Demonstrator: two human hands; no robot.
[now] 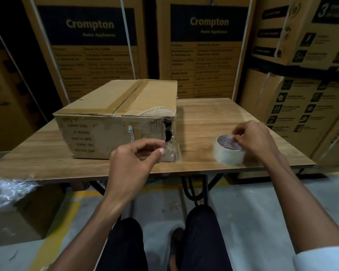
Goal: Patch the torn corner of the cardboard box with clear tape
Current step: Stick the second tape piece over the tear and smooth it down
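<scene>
A brown cardboard box (98, 122) lies on the wooden table (213, 118), printed text upside down on its near side. Its near right corner is torn open into a dark hole (168, 131), with old clear tape wrinkled around it. My left hand (133, 161) hovers just in front of that corner, fingers curled and pinched, holding nothing I can see. A roll of clear tape (228, 151) lies flat on the table to the right. My right hand (252, 139) rests on the roll, fingertips pinching at its top edge.
Tall printed cartons (90, 45) stand behind the table and stacked cartons (301, 75) on the right. A low box with crumpled clear plastic (10, 189) sits at the left floor. My knees are under the table's near edge.
</scene>
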